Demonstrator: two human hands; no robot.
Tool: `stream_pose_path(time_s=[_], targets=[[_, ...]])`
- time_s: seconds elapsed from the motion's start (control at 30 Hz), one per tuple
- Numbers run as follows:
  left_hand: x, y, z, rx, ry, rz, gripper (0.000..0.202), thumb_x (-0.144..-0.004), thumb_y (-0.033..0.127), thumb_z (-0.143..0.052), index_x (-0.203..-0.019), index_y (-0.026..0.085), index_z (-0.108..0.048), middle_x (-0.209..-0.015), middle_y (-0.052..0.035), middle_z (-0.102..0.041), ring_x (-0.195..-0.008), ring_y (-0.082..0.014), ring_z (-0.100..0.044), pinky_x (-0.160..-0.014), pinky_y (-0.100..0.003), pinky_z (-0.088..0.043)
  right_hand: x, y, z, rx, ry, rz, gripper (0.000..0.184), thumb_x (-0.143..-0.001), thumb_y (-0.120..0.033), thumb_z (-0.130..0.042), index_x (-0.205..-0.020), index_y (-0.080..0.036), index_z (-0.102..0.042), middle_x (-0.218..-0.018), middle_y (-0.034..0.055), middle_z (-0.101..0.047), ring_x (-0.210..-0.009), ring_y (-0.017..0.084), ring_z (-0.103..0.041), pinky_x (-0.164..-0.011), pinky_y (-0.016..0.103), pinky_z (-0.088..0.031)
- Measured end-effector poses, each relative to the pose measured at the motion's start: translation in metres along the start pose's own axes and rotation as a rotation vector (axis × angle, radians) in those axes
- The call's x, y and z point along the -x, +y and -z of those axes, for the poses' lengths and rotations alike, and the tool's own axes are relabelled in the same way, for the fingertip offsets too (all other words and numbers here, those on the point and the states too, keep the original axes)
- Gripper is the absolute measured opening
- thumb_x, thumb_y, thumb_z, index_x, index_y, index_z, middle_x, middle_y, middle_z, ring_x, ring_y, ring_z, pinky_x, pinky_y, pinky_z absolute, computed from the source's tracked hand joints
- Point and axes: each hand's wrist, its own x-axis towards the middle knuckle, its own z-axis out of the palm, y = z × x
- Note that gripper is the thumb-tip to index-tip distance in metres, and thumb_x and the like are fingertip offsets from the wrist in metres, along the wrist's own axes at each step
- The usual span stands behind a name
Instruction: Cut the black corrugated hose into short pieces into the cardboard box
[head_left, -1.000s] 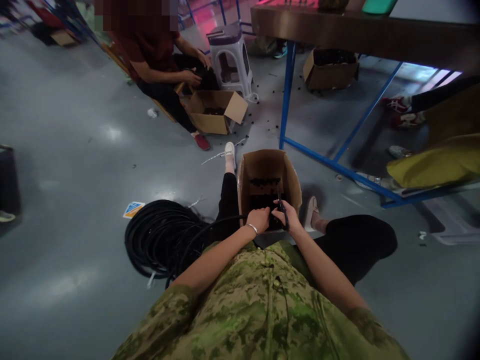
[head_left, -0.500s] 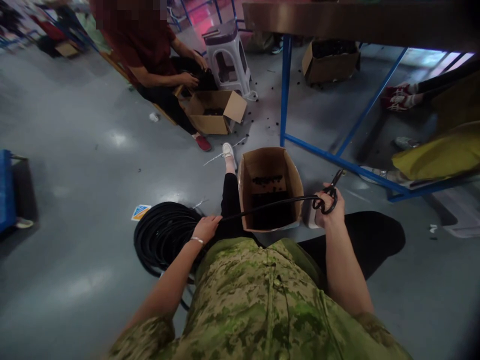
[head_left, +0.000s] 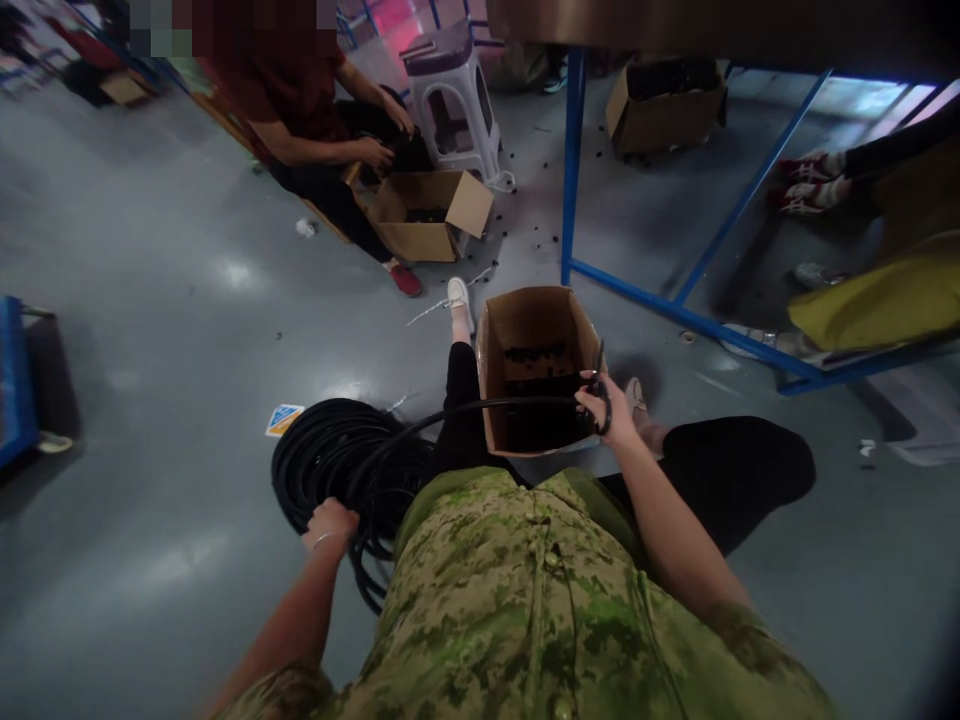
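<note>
A thick coil of black hose (head_left: 315,450) lies on the floor at my left side. My left hand (head_left: 331,524) is closed at the coil's near edge, its fingers curled round hose. From the coil, one strand runs right across the opening of a cardboard box (head_left: 545,302) between my legs. Over the box's right edge, my right hand (head_left: 609,405) is closed on black-handled scissors (head_left: 604,408), blades pointing away from me. The strand's end meets that hand's fingers; exactly how it is held there I cannot tell. Small dark pieces lie inside the box.
A blue-framed table (head_left: 574,170) stands ahead right, another filled box (head_left: 667,110) beneath it. A seated person (head_left: 292,130) works beside an open carton (head_left: 420,240) and a grey stool (head_left: 454,100). Feet and a yellow garment (head_left: 885,300) are at right; a blue cart (head_left: 16,375) is at left.
My left hand has slid back from the strand near my lap to the coil's near edge. My right hand, with the scissors, has moved left over the box, and the strand has slackened.
</note>
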Motion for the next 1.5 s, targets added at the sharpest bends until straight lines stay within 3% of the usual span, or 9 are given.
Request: stream_pose_path(time_s=[0.07,0.13,0.2,0.37,0.47,0.63,0.83,1.0,1.5], targets=[[-0.003,0.03,0.025,0.021,0.091,-0.017,0.038,-0.077,0.021,-0.054,-0.114,0.012,-0.059,-0.117,-0.0197,-0.064,-0.103,-0.0351,-0.064,-0.077,-0.048,-0.053,0.003,0.004,-0.015,0.048,-0.05,-0.001,0.044,-0.065,-0.03,-0.071,-0.106,-0.021,-0.059,-0.074,-0.0053,-0.057,-0.056,0.009,-0.054,-0.058,0.024,-0.048],[0.001,0.079,0.057,0.151,0.309,-0.262,0.045,-0.077,0.014,-0.051,-0.121,0.013,-0.056,-0.127,-0.0168,-0.059,-0.112,-0.0302,-0.06,-0.088,-0.045,-0.051,0.003,0.006,-0.024,0.095,-0.104,0.014,0.044,-0.065,-0.03,-0.071,-0.106,-0.021,-0.059,-0.072,-0.0054,-0.056,-0.056,0.009,-0.054,-0.059,0.025,-0.048],[0.017,0.14,0.09,0.276,0.382,-0.61,0.043,-0.08,0.011,-0.048,-0.122,0.013,-0.058,-0.123,-0.0138,-0.062,-0.113,-0.025,-0.058,-0.097,-0.04,-0.048,0.004,0.007,-0.026,0.13,-0.143,0.032,0.044,-0.065,-0.03,-0.07,-0.107,-0.021,-0.058,-0.072,-0.0051,-0.056,-0.057,0.01,-0.054,-0.06,0.025,-0.047],[0.079,0.294,0.148,0.259,0.226,-1.192,0.035,-0.095,0.03,-0.043,-0.125,0.019,-0.058,-0.126,-0.0091,-0.062,-0.116,-0.0237,-0.056,-0.102,-0.041,-0.042,0.007,0.004,-0.022,0.165,-0.157,0.065,0.045,-0.067,-0.034,-0.07,-0.109,-0.021,-0.058,-0.075,-0.0039,-0.056,-0.06,0.011,-0.054,-0.062,0.026,-0.047],[0.105,0.342,0.156,0.151,0.065,-1.287,0.035,-0.098,0.032,-0.037,-0.125,0.02,-0.057,-0.119,-0.0085,-0.066,-0.106,-0.021,-0.063,-0.092,-0.034,-0.047,0.005,0.004,-0.016,0.122,-0.097,0.049,0.047,-0.067,-0.037,-0.071,-0.11,-0.021,-0.057,-0.075,-0.0037,-0.056,-0.06,0.011,-0.054,-0.061,0.025,-0.046],[0.108,0.343,0.128,0.215,-0.009,-1.254,0.035,-0.098,0.037,-0.038,-0.12,0.021,-0.06,-0.115,-0.0072,-0.069,-0.1,-0.0194,-0.066,-0.083,-0.028,-0.051,0.0,0.01,-0.014,0.039,-0.025,0.014,0.05,-0.066,-0.038,-0.073,-0.11,-0.02,-0.057,-0.075,-0.0045,-0.056,-0.058,0.008,-0.052,-0.058,0.022,-0.044],[0.077,0.32,0.099,0.51,0.188,-1.074,0.03,-0.094,0.032,-0.047,-0.117,0.022,-0.065,-0.115,-0.0065,-0.069,-0.1,-0.019,-0.065,-0.088,-0.029,-0.052,0.001,0.014,-0.014,0.192,-0.12,-0.043,0.055,-0.073,-0.044,-0.069,-0.121,-0.02,-0.059,-0.079,-0.0012,-0.064,-0.06,0.01,-0.058,-0.058,0.023,-0.049],[0.058,0.31,0.097,0.596,0.282,-0.886,0.031,-0.095,0.033,-0.045,-0.113,0.019,-0.066,-0.106,-0.0081,-0.07,-0.092,-0.0186,-0.066,-0.083,-0.027,-0.051,0.007,0.025,-0.01,0.427,-0.27,-0.128,0.047,-0.078,-0.045,-0.067,-0.117,-0.018,-0.063,-0.071,0.0007,-0.067,-0.052,0.012,-0.062,-0.049,0.022,-0.049],[0.068,0.305,0.106,0.753,0.323,-0.935,0.033,-0.096,0.031,-0.045,-0.123,0.023,-0.063,-0.114,-0.005,-0.069,-0.098,-0.0167,-0.065,-0.091,-0.028,-0.051,0.015,0.029,-0.016,0.745,-0.299,0.06,0.032,-0.081,-0.043,-0.066,-0.109,-0.029,-0.068,-0.069,-0.0016,-0.069,-0.06,0.018,-0.067,-0.056,0.025,-0.051]])
